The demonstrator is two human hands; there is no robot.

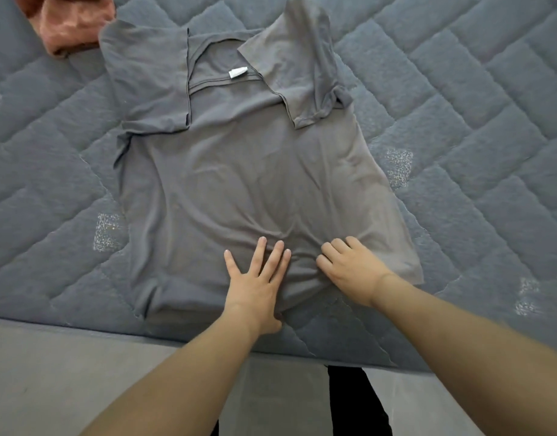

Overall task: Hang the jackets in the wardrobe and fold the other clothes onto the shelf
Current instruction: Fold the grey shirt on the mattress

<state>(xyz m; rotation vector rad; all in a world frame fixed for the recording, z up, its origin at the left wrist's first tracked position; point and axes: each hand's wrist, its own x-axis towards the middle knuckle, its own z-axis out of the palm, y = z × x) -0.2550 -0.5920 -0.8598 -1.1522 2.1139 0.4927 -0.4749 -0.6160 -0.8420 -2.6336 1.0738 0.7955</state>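
Note:
A grey T-shirt [239,171] lies spread flat on the quilted bed, collar away from me, a white label at the neck. Both short sleeves are folded inward over the chest. My left hand [255,284] presses flat on the lower middle of the shirt, fingers straight and spread. My right hand [349,269] rests on the shirt just to the right of it, near the hem, with its fingers bent down into the cloth; the fabric wrinkles between the two hands.
A rust-orange garment [66,20] lies bunched at the far left of the grey quilted bedcover [475,121]. The bed's near edge [82,328] runs across below my hands, with pale floor [66,388] beneath it.

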